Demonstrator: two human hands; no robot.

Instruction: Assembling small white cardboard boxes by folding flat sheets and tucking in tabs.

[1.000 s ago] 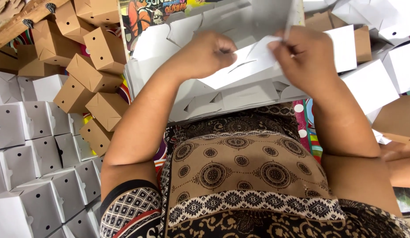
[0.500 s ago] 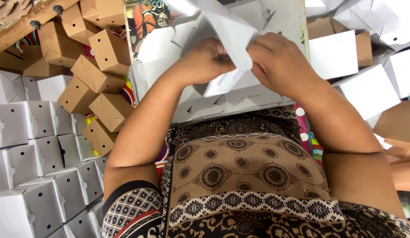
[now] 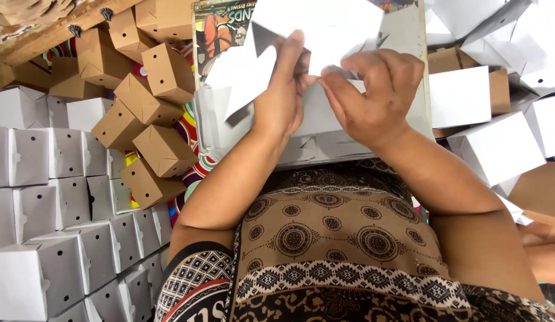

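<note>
Both my hands hold one white cardboard box blank [image 3: 325, 27], partly folded, up in front of me at the top middle of the view. My left hand [image 3: 281, 95] grips its left side, thumb pressed up against the card. My right hand [image 3: 373, 92] pinches its lower right edge with bent fingers. A flap of the blank [image 3: 242, 74] hangs down to the left. Under my hands lies a stack of flat white blanks [image 3: 316, 143] on my lap.
Folded white boxes with small holes [image 3: 57, 203] stand in rows at the left. Brown folded boxes [image 3: 140, 107] pile up at the upper left. More white boxes [image 3: 498, 143] and a few brown ones lie at the right. A colourful printed sheet [image 3: 221, 30] shows behind the blank.
My hands came together from apart and lifted the white blank higher. The blank has been folded further, and my right hand moved left toward my left hand.
</note>
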